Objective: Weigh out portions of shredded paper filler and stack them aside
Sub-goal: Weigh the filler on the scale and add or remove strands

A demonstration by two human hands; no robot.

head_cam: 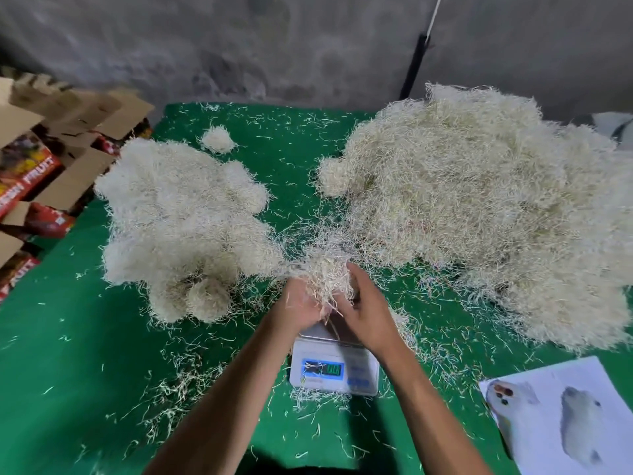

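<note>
I see my fingers [354, 269] curled into a clump of shredded paper filler [327, 274], the left hand [301, 308] and right hand [364, 311] gripping it from either side. The clump is pale cream, made of thin, wiry, tangled strands, with loose ends straggling out towards both heaps. I hold it directly above the platform of the scale [334, 366], which is white with a lit blue-green display; the reading is too blurred for me to make out.

Left of the scale and further back lies the heap of weighed portions [181, 221], rounded, fluffy balls pressed together, with one small ball [217, 139] apart behind it. Right of the scale and further back sits the much larger bulk heap [486, 200], looser and more straw-coloured. Stray strands litter the green bench [68, 354] all round the scale.

Right of the scale, nearer me, lies a white printed sheet [561, 416]. Far left of the scale, off the bench edge, stand cardboard boxes [51, 159] with red printing.
</note>
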